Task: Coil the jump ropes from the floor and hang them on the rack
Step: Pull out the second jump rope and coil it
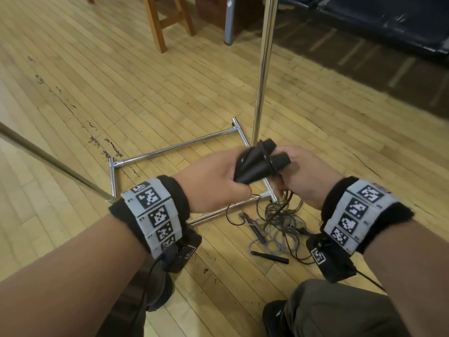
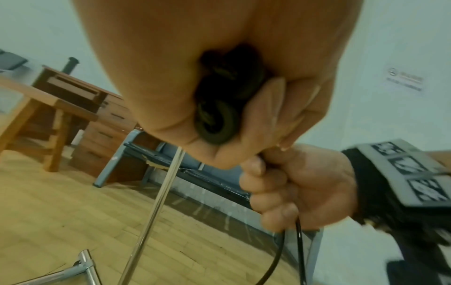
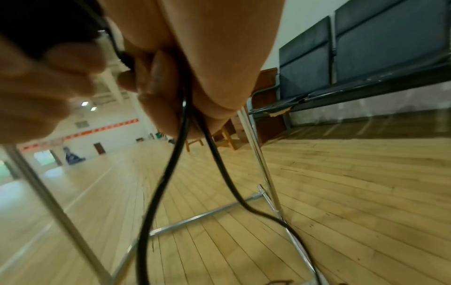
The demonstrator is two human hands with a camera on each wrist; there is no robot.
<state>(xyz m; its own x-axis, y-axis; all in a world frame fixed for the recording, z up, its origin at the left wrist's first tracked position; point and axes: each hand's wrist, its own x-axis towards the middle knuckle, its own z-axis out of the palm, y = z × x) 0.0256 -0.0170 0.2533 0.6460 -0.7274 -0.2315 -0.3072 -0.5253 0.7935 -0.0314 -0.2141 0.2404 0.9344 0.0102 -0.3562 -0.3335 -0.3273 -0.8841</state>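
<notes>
My left hand [image 1: 218, 176] grips two black jump rope handles [image 1: 257, 161] held side by side above the rack's base. Their butt ends [image 2: 219, 108] show inside the left fist in the left wrist view. My right hand [image 1: 303, 176] is curled round the black cord [image 3: 175, 154] just below the handles; two strands hang from it toward the floor. A tangle of other ropes [image 1: 279, 224] with loose black handles [image 1: 269, 257] lies on the floor under my right wrist. The chrome rack [image 1: 263, 69] stands just beyond my hands, its base frame [image 1: 175, 147] on the floor.
A second slanted chrome pole [image 1: 48, 159] crosses at the left. A wooden stool [image 1: 167, 18] and a cabinet [image 1: 213, 10] stand behind the rack, with dark blue bench seats [image 1: 388, 23] at the back right. My knees and shoes [image 1: 274, 317] are at the bottom.
</notes>
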